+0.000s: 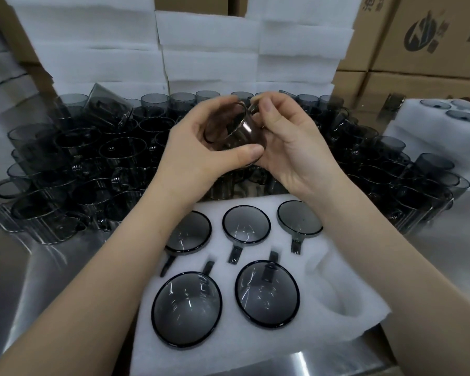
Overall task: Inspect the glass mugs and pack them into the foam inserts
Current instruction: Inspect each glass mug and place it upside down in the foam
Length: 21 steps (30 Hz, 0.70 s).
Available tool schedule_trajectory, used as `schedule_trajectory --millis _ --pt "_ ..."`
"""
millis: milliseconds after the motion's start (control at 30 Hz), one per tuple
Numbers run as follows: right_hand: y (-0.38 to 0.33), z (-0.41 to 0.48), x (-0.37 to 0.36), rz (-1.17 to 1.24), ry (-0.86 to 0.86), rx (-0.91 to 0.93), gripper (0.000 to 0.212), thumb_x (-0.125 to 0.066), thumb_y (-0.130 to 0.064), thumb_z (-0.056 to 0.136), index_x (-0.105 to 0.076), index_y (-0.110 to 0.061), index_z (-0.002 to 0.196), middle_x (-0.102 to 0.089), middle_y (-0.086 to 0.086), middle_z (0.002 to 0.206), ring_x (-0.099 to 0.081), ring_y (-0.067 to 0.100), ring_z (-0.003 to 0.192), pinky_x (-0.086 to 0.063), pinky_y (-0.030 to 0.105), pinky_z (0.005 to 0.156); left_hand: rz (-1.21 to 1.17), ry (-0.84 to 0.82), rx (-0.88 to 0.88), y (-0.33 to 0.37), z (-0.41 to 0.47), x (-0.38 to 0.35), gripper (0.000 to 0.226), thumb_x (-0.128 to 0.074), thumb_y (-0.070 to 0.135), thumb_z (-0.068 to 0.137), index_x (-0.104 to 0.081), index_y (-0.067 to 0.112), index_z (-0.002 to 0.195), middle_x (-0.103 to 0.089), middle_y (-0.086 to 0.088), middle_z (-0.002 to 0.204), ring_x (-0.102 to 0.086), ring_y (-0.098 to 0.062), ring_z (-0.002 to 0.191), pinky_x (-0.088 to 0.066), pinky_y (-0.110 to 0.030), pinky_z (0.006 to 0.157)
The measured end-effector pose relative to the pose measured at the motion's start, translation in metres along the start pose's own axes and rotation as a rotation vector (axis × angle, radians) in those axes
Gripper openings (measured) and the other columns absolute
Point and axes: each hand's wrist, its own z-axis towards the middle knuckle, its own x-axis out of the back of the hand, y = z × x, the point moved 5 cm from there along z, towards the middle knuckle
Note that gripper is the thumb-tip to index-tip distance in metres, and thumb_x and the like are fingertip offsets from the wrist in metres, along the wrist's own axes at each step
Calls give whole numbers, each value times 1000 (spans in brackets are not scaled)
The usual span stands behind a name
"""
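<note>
A smoky grey glass mug (235,131) is held tilted on its side above the table by both hands. My left hand (198,150) wraps its body from the left, thumb under the base. My right hand (288,142) grips it from the right, thumb and forefinger at the handle near the rim. Below lies a white foam insert (345,329) with several mugs (246,225) seated in its pockets, handles in the slots. One pocket (334,289) at the front right holds nothing.
A dense crowd of loose grey mugs (98,164) covers the steel table (25,280) behind the insert. White foam blocks (209,42) are stacked at the back. Cardboard boxes (423,36) stand at the right, with another filled foam insert (445,123).
</note>
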Motion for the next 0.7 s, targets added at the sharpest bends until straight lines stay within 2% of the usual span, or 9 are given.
schedule_trajectory --millis 100,200,333,400,500,567,700 --pt "-3 -1 4 -175 78 60 11 -54 -14 98 -62 -15 91 -65 -8 72 -58 12 69 -54 30 61 -97 10 16 -3 2 6 69 -84 2 60 -58 12 123 -69 0 110 -66 -17 106 -54 -27 85" --pt "-4 -2 7 -273 146 82 10 -56 -11 97 -62 -13 89 -58 -1 73 -50 13 60 -45 25 51 -91 30 44 -4 2 6 69 -85 16 57 -60 14 121 -72 3 104 -69 -15 101 -54 -25 81" --pt "-3 -1 6 -200 156 72 10 -53 -8 98 -59 -7 90 -55 8 75 -49 15 55 -42 23 44 -45 95 75 -3 2 5 69 -88 15 58 -60 9 122 -75 6 98 -71 -9 95 -54 -20 78" --pt "-4 -1 7 -187 163 80 10 -53 -8 98 -59 -6 89 -55 8 74 -49 15 52 -43 23 43 -38 105 85 -2 1 4 67 -85 13 61 -60 7 123 -76 9 94 -71 -7 94 -54 -18 78" --pt "-5 -2 8 -180 179 107 11 -53 -7 98 -58 -7 88 -55 8 73 -49 16 53 -43 23 42 -43 111 77 3 -1 2 77 -88 18 57 -58 4 126 -74 8 95 -71 -4 93 -53 -15 77" --pt "-6 -3 8 -167 186 127 12 -53 -7 98 -58 -7 87 -56 6 72 -48 15 51 -42 23 42 -64 119 67 7 -2 -1 80 -82 22 55 -56 2 128 -72 8 96 -70 -1 91 -52 -13 77" --pt "-9 -3 9 -147 188 148 14 -54 -8 98 -55 -8 84 -56 5 71 -47 13 46 -40 23 39 -81 129 70 9 -3 -1 70 -78 22 59 -57 7 124 -72 10 95 -69 3 90 -51 -12 76"
